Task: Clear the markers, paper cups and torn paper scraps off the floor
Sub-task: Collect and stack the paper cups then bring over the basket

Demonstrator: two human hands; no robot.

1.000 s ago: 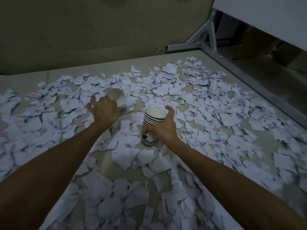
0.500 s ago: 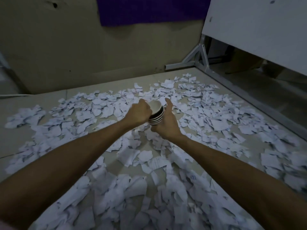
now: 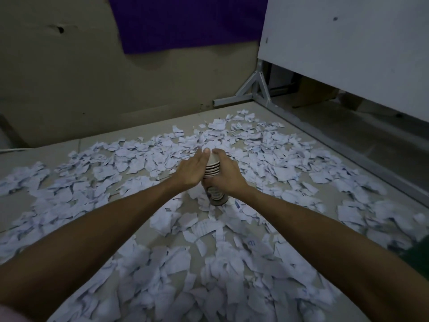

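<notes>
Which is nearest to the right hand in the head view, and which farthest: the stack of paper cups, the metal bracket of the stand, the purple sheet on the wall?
1. Stack of paper cups: gripped by the right hand itself, above the scraps.
2. Metal bracket: beyond the hand, at the floor's far right edge.
3. Purple sheet: farthest, high on the back wall.

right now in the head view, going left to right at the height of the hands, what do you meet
torn paper scraps → left hand → stack of paper cups → right hand → more scraps → grey metal floor rail
</notes>
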